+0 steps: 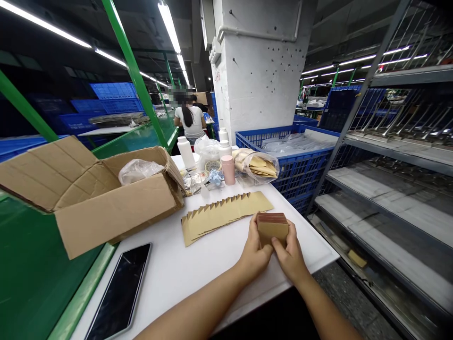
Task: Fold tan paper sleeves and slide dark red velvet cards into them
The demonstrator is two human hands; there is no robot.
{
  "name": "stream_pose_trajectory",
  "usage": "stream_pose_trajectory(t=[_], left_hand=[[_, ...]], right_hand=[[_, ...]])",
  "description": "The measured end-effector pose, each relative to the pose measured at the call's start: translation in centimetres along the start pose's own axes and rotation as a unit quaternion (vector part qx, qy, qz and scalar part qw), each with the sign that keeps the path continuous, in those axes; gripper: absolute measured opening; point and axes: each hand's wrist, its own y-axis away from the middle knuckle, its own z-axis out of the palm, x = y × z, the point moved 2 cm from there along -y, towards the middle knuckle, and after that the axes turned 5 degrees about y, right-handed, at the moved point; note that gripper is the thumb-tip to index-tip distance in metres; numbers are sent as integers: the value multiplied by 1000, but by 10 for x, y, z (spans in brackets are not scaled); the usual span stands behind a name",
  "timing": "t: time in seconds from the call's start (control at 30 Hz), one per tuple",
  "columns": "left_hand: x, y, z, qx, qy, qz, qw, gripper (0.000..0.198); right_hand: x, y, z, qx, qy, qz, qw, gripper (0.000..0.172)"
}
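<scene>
left hand (253, 250) and right hand (288, 255) grip a kraft paper stack (272, 229) near table edge (307, 278).

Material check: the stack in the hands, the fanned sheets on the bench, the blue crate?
The stack looks like kraft card: matte tan face, fine layered edges, reddish edge tint, possibly a coating. The fanned sheets seem the same matte brown paper or card. The blue crate looks like moulded plastic: uniform colour, gridded walls.

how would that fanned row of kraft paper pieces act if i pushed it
The fanned row of kraft paper pieces will probably slide apart, since the pieces lie overlapping on the smooth white table. Each looks thin, so it likely bends easily.
</scene>
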Motion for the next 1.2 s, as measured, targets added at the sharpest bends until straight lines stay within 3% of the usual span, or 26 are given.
stream_pose_trajectory(t=[0.23,0.43,0.57,0.77,1.0,1.2], left_hand=[[1,1,-1,-17,-24,15,999,63],[-9,3,-4,-19,-70,20,997,81],[-16,3,-5,-18,-90,19,996,85],[-14,-2,-9,-26,-119,15,992,68],[-8,-1,-16,-31,-259,16,965,55],[-5,-2,-14,-29,-199,-2,980,49]], right_hand=[[1,1,-1,4,-10,-1,1000,43],[3,-1,0,-10,-15,7,1000,59],[4,-2,1,-1,-5,8,1000,59],[5,-4,-2,-11,-9,38,999,39],[9,-1,-2,2,2,38,999,36],[9,-3,-1,-32,2,45,998,36]])
